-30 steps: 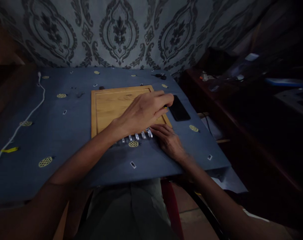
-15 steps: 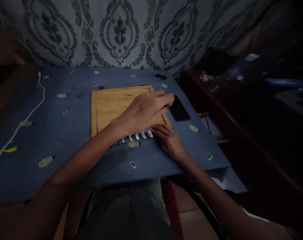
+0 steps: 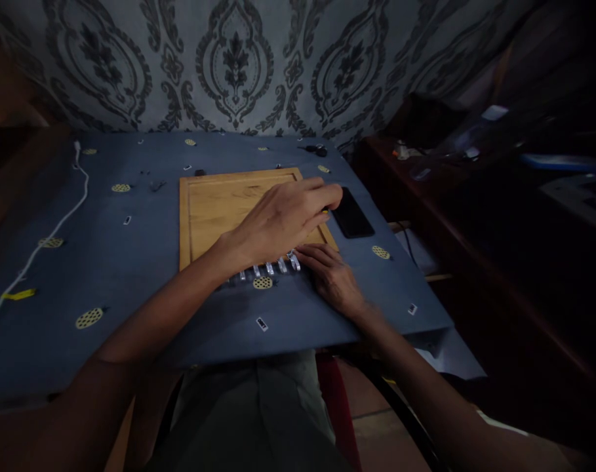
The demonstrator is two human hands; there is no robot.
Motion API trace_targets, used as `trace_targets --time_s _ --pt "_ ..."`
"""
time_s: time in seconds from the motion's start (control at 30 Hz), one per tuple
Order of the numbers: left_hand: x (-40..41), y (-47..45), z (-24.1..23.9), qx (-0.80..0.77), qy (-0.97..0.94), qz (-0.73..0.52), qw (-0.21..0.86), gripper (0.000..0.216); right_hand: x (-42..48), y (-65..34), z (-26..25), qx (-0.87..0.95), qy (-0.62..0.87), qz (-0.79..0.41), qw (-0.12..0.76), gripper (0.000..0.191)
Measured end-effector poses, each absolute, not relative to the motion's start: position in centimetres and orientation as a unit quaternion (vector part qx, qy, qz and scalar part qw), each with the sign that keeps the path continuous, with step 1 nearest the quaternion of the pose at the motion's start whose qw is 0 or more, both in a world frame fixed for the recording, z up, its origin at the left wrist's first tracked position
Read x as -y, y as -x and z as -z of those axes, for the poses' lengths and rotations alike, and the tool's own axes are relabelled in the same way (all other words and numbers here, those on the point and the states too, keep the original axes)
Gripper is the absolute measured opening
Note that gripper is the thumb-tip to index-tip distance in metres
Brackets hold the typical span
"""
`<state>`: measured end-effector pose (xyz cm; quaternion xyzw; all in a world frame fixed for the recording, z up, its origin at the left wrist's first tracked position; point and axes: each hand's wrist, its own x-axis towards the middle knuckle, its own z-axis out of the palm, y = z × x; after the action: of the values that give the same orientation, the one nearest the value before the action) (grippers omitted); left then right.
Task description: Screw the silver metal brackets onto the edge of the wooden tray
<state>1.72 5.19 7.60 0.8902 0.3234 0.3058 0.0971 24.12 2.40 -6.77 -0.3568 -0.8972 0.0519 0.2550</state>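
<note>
My left hand (image 3: 290,213) is above the right part of a wooden board (image 3: 214,206), with its thumb and fingers closed on a small black and yellow thing (image 3: 325,210). Most of that thing is hidden by the fingers, so its kind does not show. My right hand (image 3: 334,278) lies at the board's near right corner, fingers stretched out to the left. Its fingertips are beside the rightmost of several small shiny silver metal pieces (image 3: 269,268). These stick out in a row along the board's near edge; my left forearm covers part of that edge.
A black phone (image 3: 353,213) lies right of the board on the blue patterned tablecloth (image 3: 150,275). A dark cable (image 3: 317,150) lies behind it. On the left runs a white cable (image 3: 56,229) with a yellow tag (image 3: 19,295). A dark red side table (image 3: 455,216) stands at right.
</note>
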Motion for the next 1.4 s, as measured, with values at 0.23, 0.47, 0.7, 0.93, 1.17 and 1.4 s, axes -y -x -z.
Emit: trace_targets --time_s 0.23,0.47,0.7,0.93,1.17,1.4 --pt "-5.3 -1.82 -7.21 -0.317 -0.888 -0.321 0.088 0.017 -2.43 -24.15 6.81 0.899 0.351 -0.05 0.258 0.061" --pt "-5.4 -1.84 -6.84 -0.318 -0.89 -0.319 0.07 0.014 -2.4 -24.15 6.74 0.899 0.35 -0.053 0.256 0.066" --pt "-5.36 -1.85 -6.75 -0.323 -0.887 -0.322 0.069 0.015 -2.42 -24.15 6.79 0.9 0.346 -0.054 0.26 0.064" --pt "-5.3 -1.82 -7.28 -0.328 -0.889 -0.306 0.092 0.015 -2.35 -24.15 6.65 0.9 0.353 -0.06 0.247 0.068" --pt "-5.38 -1.7 -7.22 -0.314 -0.887 -0.322 0.105 0.016 -2.38 -24.18 6.69 0.904 0.345 -0.046 0.249 0.064" --pt "-5.49 -1.6 -7.31 -0.309 -0.89 -0.316 0.113 0.016 -2.41 -24.13 6.72 0.899 0.352 -0.056 0.256 0.06"
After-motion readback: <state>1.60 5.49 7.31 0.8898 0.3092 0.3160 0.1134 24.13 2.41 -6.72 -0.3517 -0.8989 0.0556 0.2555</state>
